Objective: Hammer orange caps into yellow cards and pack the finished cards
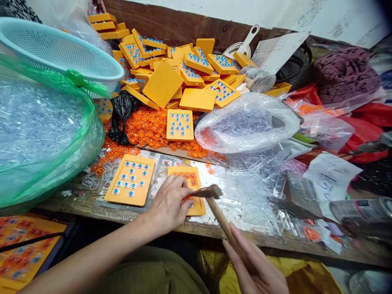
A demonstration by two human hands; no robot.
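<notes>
My left hand (171, 197) rests on a yellow plastic panel (199, 209) on the bench, thumb and fingers curled together at a small orange plastic ring (187, 197). More orange rings sit in rows on the panel's upper half; the fingers hide part of it. In my right hand (257, 265) is a hammer (225, 222), gripped by its wooden handle. Its dark metal head hangs just right of my left fingertips, over the panel. To the left, a second yellow panel (130, 179) lies flat, bearing several clear pieces with blue centres.
Orange rings (147, 126) are heaped behind the panels, with a pile of yellow panels (163, 83) farther back. A green bag (88, 143) of clear parts and a blue basket (64, 61) stand left. Right are a white bag (245, 141) and loose clear pieces (245, 192).
</notes>
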